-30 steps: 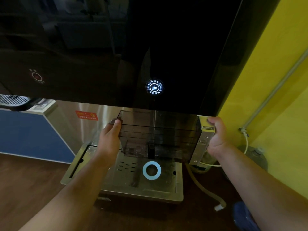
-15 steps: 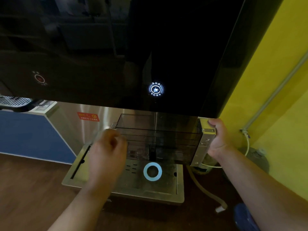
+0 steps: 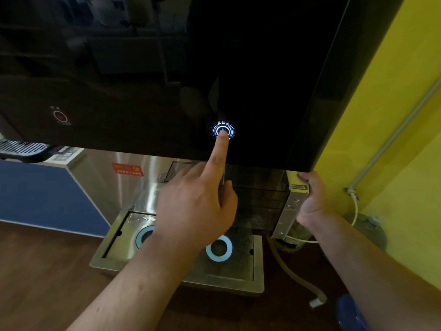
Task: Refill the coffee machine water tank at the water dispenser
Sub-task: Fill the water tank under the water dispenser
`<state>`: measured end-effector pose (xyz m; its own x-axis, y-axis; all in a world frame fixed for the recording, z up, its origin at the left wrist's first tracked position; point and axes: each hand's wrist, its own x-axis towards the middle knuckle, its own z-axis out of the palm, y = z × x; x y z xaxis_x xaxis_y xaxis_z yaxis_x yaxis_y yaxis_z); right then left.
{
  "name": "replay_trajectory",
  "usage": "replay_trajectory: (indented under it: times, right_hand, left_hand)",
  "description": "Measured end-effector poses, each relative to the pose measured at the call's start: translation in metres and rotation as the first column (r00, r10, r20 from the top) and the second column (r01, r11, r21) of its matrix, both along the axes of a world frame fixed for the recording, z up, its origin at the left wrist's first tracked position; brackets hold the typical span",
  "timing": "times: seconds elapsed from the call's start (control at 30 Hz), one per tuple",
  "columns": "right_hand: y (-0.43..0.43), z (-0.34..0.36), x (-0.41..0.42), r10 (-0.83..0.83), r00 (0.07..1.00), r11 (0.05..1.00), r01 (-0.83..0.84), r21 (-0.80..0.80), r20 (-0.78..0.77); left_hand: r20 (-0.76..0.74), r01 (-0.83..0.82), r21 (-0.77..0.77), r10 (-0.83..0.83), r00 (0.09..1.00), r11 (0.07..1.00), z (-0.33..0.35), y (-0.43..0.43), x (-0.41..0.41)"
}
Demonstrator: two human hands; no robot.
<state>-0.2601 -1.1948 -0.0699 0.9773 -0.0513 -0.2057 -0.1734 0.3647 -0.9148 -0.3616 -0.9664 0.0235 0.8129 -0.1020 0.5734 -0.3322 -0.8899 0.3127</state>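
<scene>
Left hand (image 3: 193,206) is no longer gripping the tank's left end as it was a second ago; it is now reaching up and ahead, with the index fingertip (image 3: 223,137) pressing the glowing button (image 3: 223,130). That finger is pointing straight, the others are curling loosely into the palm, and the hand is holding nothing. The button is showing as a round blue-white dotted ring on the dispenser panel (image 3: 143,68), which is glossy black glass throwing back dim room reflections.

Right hand (image 3: 312,199) is gripping the water tank (image 3: 257,199) alone, fingers wrapping over the top of its right end plate (image 3: 292,204), a flat, brushed, silver-looking slab. The tank is a box of smoked clear plastic with horizontal ridges. It is sitting between the two hands, tucked just under the panel's lower edge and hanging above the drip tray (image 3: 259,261). I cannot tell whether water is running into it.

The drip tray below my wrists is a rectangular, dull steel pan, its surface looking wet and spotted. Two pale blue light rings are shining on it, one (image 3: 219,248) just right of the left wrist, the other half hidden behind it.

Left of the left hand, a red sticker (image 3: 127,169) is sitting on brushed steel. Right of the right hand, a matte yellow wall (image 3: 393,115) is carrying a thin grey pipe (image 3: 393,130).
</scene>
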Motion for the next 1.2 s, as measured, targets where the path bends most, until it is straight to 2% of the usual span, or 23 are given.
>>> replay_trajectory:
  times: [0.47,0.7,0.77,0.83,0.9,0.93,0.97,1.0,1.07,1.1,1.2]
  right_hand:
    - [-0.003,0.002,0.0,-0.017,0.999,1.0,0.017,0.003,-0.045]
    - [-0.004,0.0,0.002,0.001,0.998,1.0,0.001,0.027,-0.056]
    - [-0.005,-0.002,0.002,0.018,0.999,0.999,-0.016,0.032,-0.048]
    - [-0.007,-0.004,0.003,0.043,0.999,0.998,-0.042,0.045,-0.017]
    - [-0.008,-0.004,0.002,0.079,0.996,0.994,-0.081,0.071,0.032]
    - [-0.008,-0.004,0.001,0.092,0.994,0.991,-0.096,0.089,0.053]
    - [-0.009,-0.003,-0.001,0.109,0.991,0.988,-0.116,0.1,0.075]
    - [-0.009,-0.003,-0.002,0.122,0.988,0.986,-0.131,0.102,0.09]
    - [-0.009,-0.004,-0.006,0.148,0.985,0.981,-0.158,0.111,0.092]
    - [-0.009,-0.004,-0.009,0.151,0.986,0.982,-0.158,0.107,0.067]
    - [-0.01,-0.008,-0.021,0.165,0.985,0.981,-0.17,0.098,0.054]
  left_hand:
    - [-0.023,-0.022,0.038,0.023,0.999,0.999,-0.007,-0.001,0.011]
    - [0.026,-0.026,0.058,0.025,0.999,0.998,-0.015,0.001,0.016]
    - [0.06,-0.006,0.03,0.004,0.998,1.0,-0.018,0.002,0.016]
    - [0.1,0.028,-0.064,-0.022,0.995,0.998,-0.026,0.008,0.016]
    - [0.142,-0.049,-0.213,0.081,0.987,0.976,-0.045,0.022,0.012]
    - [0.099,-0.123,-0.339,0.165,0.981,0.933,-0.055,0.03,0.01]
    - [-0.01,-0.194,-0.501,0.219,0.976,0.843,-0.063,0.037,0.008]
    - [-0.155,-0.262,-0.658,0.214,0.964,0.705,-0.065,0.043,0.004]
    - [-0.362,-0.352,-0.846,0.052,0.931,0.401,-0.069,0.048,-0.001]
    - [-0.4,-0.369,-0.873,-0.032,0.916,0.319,-0.073,0.05,-0.001]
    - [-0.469,-0.402,-0.858,-0.169,0.867,0.319,-0.08,0.052,-0.003]
